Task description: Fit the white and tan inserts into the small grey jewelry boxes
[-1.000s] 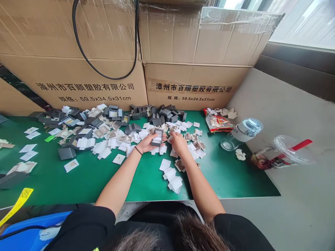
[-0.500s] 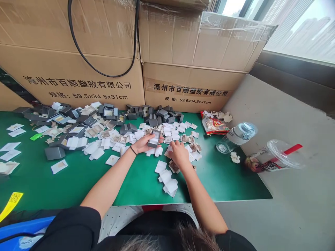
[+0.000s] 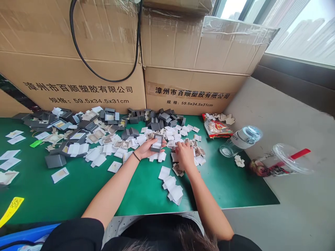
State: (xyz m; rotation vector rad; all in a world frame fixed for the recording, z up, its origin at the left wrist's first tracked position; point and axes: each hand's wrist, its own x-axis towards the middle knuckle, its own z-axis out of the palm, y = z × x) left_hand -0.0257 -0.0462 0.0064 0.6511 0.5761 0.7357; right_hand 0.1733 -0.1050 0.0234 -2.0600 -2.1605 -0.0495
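My left hand [image 3: 146, 149] is wrapped round a small dark grey box [image 3: 157, 143], which stands open with a pale interior facing up. My right hand [image 3: 185, 153] is to the right of it, low over the scattered inserts, fingers curled down and together. Its fingertips are among the pieces, and whatever they pinch is hidden. Around both hands lie many small white folded cards [image 3: 136, 141] and beige inserts [image 3: 178, 169]. A short overlapping row of white cards [image 3: 172, 188] lies between my forearms, nearer the front edge.
Dark grey boxes [image 3: 164, 118] are heaped along the back of the green table [image 3: 86, 190], against large cartons [image 3: 188, 78]. To the right are a red snack bag [image 3: 216, 127], a clear bottle [image 3: 239, 141], crumpled tissue [image 3: 239, 161] and a plastic cup [image 3: 281, 162].
The view has tipped slightly, so everything sits a little lower. My left hand keeps hold of the grey box. My right hand remains low over the inserts, its fingers still curled.
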